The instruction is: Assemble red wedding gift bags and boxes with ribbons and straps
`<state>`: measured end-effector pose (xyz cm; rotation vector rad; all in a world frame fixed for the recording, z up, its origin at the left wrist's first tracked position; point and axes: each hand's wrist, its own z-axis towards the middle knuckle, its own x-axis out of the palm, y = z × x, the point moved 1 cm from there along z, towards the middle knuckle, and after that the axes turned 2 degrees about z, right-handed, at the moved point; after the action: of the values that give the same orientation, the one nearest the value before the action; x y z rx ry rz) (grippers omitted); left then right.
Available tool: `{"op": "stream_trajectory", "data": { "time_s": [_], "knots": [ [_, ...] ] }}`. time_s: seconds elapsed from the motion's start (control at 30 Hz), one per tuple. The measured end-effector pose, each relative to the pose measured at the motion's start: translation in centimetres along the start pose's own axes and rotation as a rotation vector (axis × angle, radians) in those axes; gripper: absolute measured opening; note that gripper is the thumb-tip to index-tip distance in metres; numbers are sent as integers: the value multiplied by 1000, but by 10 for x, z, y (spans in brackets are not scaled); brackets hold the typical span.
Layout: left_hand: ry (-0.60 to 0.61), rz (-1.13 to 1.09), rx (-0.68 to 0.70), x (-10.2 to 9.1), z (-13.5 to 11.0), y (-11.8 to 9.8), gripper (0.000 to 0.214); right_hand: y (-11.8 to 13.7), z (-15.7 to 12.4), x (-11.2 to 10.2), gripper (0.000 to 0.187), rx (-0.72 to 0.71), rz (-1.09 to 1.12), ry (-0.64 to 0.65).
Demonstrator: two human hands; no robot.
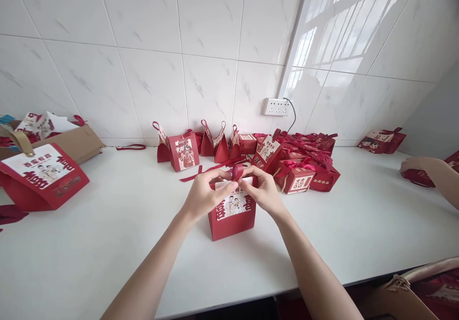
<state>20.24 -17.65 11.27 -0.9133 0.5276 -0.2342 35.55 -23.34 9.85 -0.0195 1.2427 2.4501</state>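
A red gift box (233, 224) stands upright on the white table in front of me, with a white card (234, 206) on its face showing a couple and red characters. From its top rises a loop of dark red ribbon (237, 172). My left hand (210, 191) pinches the ribbon from the left, its thumb near the top edge of the box. On the other side my right hand (263, 188) pinches it too, thumb and fingers close to the left hand's. The fingers partly cover the ribbon's base and the card's upper part.
Several finished-looking red boxes (184, 153) line the wall, with a heap of ribboned boxes (297, 176) to the right. At left stand a larger red box (46, 176) and a cardboard carton (82, 143). Another person's hand (419, 165) rests on a red item at far right.
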Motion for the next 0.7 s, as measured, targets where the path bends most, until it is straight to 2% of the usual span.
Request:
{"op": "stream_trajectory", "data": {
  "time_s": [0.17,0.23,0.43,0.57,0.7],
  "knots": [
    [-172,9,69,7,-4,-5,14,2,0,1,8,-9,5,11],
    [-203,5,101,9,-5,-5,14,1,0,1,10,-5,15,18],
    [-225,0,150,10,-7,-2,13,4,-1,3,15,-6,-4,29],
    [-252,45,227,7,-7,-3,14,6,-1,4,11,-31,-9,39],
    [-206,74,174,3,-4,-9,10,7,-1,3,8,-69,-14,60]
  ]
}}
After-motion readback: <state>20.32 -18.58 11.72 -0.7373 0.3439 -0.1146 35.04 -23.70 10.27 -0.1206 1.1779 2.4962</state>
